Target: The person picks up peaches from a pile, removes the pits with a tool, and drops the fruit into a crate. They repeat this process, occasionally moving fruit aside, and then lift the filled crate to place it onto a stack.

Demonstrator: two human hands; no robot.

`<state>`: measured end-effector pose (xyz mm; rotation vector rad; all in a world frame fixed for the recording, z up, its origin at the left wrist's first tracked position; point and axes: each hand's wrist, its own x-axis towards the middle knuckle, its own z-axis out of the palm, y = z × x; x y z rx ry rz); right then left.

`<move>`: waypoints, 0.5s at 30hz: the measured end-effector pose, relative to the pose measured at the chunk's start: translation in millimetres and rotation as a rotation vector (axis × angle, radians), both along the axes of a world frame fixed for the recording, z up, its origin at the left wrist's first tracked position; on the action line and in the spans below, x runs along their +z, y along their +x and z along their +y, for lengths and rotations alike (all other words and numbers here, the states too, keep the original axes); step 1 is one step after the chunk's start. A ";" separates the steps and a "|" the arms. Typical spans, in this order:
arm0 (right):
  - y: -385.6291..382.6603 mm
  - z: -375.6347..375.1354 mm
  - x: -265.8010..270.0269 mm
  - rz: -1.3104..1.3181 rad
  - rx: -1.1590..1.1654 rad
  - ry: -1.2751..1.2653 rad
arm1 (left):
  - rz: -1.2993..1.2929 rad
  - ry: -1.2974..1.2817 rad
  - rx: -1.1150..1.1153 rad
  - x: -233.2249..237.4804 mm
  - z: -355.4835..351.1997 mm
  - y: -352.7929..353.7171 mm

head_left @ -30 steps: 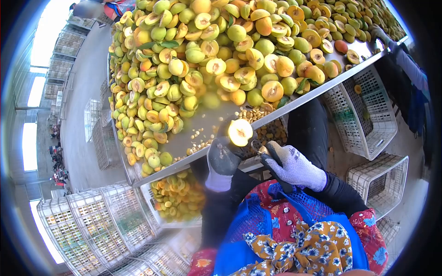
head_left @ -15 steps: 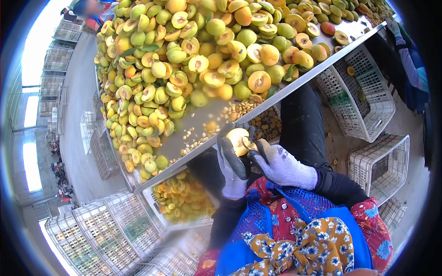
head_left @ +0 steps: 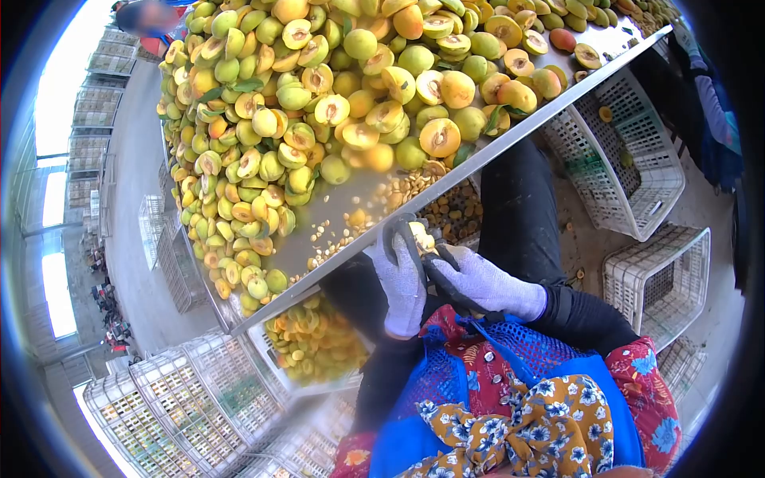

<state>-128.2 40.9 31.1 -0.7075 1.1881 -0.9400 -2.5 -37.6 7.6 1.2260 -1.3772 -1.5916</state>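
Observation:
My left hand (head_left: 402, 279), in a pale lilac glove with dark coated fingers, is closed around a yellow apricot (head_left: 423, 238) just below the metal table edge. My right hand (head_left: 486, 282), gloved the same way, has its fingers bent in against the fruit's lower side. Part of the apricot hides behind the dark fingers, and whether a small tool sits in the right hand cannot be seen. Beyond the edge, a heap of halved and whole apricots (head_left: 335, 110) covers the table (head_left: 307, 231). Loose pits (head_left: 406, 190) lie near the rim.
A crate of apricot halves (head_left: 315, 338) stands beneath the table at my left. White plastic crates (head_left: 183, 398) fill the lower left, and more crates (head_left: 617, 151) lie at the right. The metal rim (head_left: 510, 147) runs diagonally before me. Other people are at upper left and far right.
The apricot has turned and its broad cut face is now mostly covered. My right fingers have moved in beneath it, and the left hand has tilted more upright.

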 end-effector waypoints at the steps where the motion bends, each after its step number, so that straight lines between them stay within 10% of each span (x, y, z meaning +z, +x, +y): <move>1: -7.0 -1.1 8.7 -0.131 0.051 0.107 | -0.110 -0.089 -0.024 -4.0 0.7 0.6; 5: -23.7 4.5 7.0 -0.859 -0.004 0.325 | -0.202 -0.359 -0.140 13.9 5.0 -8.5; 10: -26.9 5.8 -25.6 -1.638 0.134 0.462 | 0.125 0.103 -0.321 17.0 -12.7 -6.5; 15: -31.6 10.7 -29.0 -1.580 0.115 0.488 | 0.118 -0.049 -0.374 5.2 -8.5 -7.8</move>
